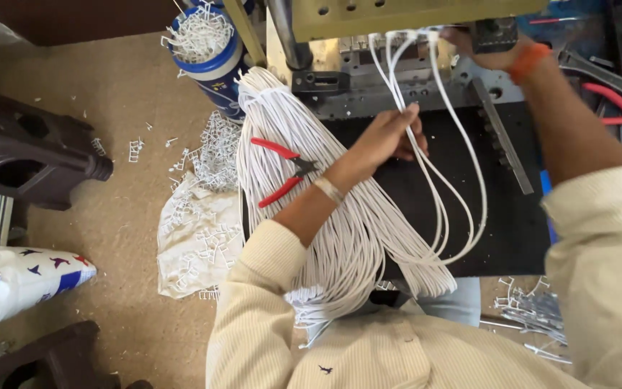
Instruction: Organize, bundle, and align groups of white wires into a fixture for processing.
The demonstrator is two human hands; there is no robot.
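We look down at our own two hands over a black work mat (498, 216) beneath a yellow metal press (397, 14). Our left hand (386, 137), forearm angled up from the lower left, pinches a few thin white cords (426, 169) that loop down and back up into the press. Our right hand (480, 50), arm stretched forward, reaches the cords' upper ends; we cannot tell its grip. A thick bundle of white cords (289, 144) drapes across our lap, red-handled pliers (282, 173) resting on it
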